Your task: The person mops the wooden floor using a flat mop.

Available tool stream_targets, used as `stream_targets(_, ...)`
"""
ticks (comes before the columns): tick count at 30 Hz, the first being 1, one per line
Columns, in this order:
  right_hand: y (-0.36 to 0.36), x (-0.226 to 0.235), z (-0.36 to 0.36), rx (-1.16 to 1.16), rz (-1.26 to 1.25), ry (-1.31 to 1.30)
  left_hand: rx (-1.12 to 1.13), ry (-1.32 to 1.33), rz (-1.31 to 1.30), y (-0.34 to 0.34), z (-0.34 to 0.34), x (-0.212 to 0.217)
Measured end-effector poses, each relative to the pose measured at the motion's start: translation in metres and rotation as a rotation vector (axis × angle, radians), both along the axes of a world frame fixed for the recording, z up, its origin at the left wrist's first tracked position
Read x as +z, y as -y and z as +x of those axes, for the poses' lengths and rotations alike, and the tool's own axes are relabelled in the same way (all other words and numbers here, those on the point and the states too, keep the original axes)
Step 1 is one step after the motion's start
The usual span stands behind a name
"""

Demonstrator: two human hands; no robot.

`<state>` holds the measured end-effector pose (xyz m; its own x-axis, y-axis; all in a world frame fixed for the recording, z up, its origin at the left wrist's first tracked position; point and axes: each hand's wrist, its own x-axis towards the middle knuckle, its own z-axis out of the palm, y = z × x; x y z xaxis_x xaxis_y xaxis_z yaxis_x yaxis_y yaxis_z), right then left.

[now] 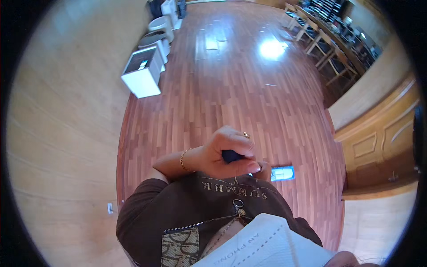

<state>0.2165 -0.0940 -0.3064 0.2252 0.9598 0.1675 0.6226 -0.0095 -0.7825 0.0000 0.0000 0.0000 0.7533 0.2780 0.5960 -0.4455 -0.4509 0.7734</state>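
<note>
In front of my chest my left hand, with a ring and a gold bracelet, is closed around a dark handle seen nearly end-on. Just below and to the right, my right hand shows only in part behind the left one. Its fingers look curled, but what they hold is hidden. Beside the right hand, a flat blue-and-white rectangular thing appears low against the floor. Whether it joins the handle cannot be seen.
Wood-plank floor stretches ahead. Along the left wall stand a white cabinet and several toilet-like white fixtures. Wooden chairs line a long counter at the far right. A panelled wooden door is nearer on the right.
</note>
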Motion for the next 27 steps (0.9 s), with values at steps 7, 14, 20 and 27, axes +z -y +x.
stream_targets(7,-0.085,0.068,-0.071,0.352,0.072,0.068,0.128,0.156,0.192,-0.006,-0.066,0.024)
stream_targets(14,-0.138,0.068,-0.120,0.726,0.033,-0.097,0.283,0.239,0.326,0.012,-0.089,0.025)
stream_targets(20,-0.174,0.052,-0.148,0.979,-0.082,-0.200,0.384,0.118,0.507,0.016,-0.092,0.023)
stream_targets(27,-0.163,0.042,-0.143,0.926,-0.010,-0.281,0.413,0.155,0.629,0.025,-0.066,0.007)
